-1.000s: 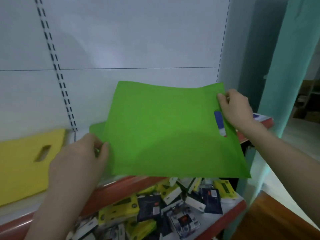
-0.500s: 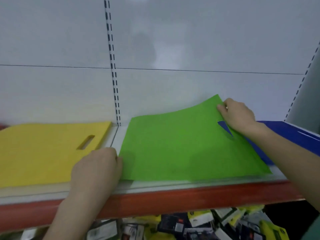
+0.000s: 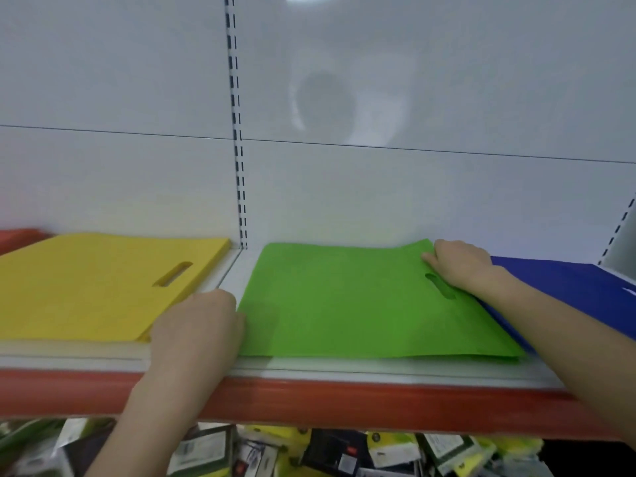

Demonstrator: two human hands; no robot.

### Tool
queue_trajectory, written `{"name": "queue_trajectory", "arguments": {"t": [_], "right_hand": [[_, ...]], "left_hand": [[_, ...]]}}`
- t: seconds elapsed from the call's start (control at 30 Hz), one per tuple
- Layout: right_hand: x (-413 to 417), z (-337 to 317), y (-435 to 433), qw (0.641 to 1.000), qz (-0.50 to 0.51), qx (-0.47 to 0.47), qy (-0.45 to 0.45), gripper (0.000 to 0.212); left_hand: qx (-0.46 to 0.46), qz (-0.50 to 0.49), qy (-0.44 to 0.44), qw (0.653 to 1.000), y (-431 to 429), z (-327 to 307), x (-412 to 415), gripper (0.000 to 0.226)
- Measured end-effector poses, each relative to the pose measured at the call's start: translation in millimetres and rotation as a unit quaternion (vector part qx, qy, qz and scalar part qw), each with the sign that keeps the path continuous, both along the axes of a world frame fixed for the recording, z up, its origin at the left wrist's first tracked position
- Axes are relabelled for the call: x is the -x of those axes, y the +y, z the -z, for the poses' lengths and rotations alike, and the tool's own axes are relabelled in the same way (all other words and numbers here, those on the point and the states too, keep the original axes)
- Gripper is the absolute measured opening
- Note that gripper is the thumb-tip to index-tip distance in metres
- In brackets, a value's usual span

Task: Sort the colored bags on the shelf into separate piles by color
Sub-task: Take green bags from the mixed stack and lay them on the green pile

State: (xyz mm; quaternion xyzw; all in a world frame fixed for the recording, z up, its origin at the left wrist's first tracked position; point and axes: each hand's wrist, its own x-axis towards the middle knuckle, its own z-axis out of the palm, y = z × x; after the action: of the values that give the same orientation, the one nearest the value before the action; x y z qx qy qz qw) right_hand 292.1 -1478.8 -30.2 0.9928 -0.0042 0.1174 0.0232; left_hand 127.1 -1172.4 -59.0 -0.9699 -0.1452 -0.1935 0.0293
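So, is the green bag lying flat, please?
Mostly flat: the green bag lies spread on the shelf, far right corner slightly raised.

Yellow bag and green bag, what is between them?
In the head view, a bare strip of white shelf, with the left hand at its front.

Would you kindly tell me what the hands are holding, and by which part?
The green bag, lying flat on the shelf: the left hand holds its near left edge, the right hand its far right corner beside the handle slot.

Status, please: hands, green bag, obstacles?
Left hand holds green bag at left edge, right hand at far corner. Bag lies between yellow bag and blue bag. No obstacle.
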Motion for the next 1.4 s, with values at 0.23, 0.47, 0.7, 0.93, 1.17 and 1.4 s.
{"name": "queue_trajectory", "arguments": {"t": [0.23,0.47,0.7,0.93,1.17,1.4], "right_hand": [[-1,4,-2,0.999,0.008,-0.03,-0.016,0.046],[16,-24,8,0.981,-0.06,-0.134,-0.125,0.037],[74,-40,133,0.929,-0.287,-0.215,-0.089,0.033],[158,-32,340,0.855,-0.454,-0.248,-0.021,0.036],[283,-10,558,0.763,-0.599,-0.243,0.01,0.031],[376,15,718,0.69,-0.688,-0.21,0.077,0.034]], "left_hand": [[0.004,-0.019,-0.006,1.0,-5,1,-1,0.019],[0.056,-0.003,-0.074,0.996,-5,-1,12,0.033],[0.125,0.086,-0.2,0.968,27,-5,70,0.032],[0.114,-0.031,-0.172,0.978,170,6,190,0.035],[0.069,-0.198,-0.145,0.967,321,13,338,0.031],[0.081,-0.329,-0.143,0.93,418,32,450,0.029]]}}
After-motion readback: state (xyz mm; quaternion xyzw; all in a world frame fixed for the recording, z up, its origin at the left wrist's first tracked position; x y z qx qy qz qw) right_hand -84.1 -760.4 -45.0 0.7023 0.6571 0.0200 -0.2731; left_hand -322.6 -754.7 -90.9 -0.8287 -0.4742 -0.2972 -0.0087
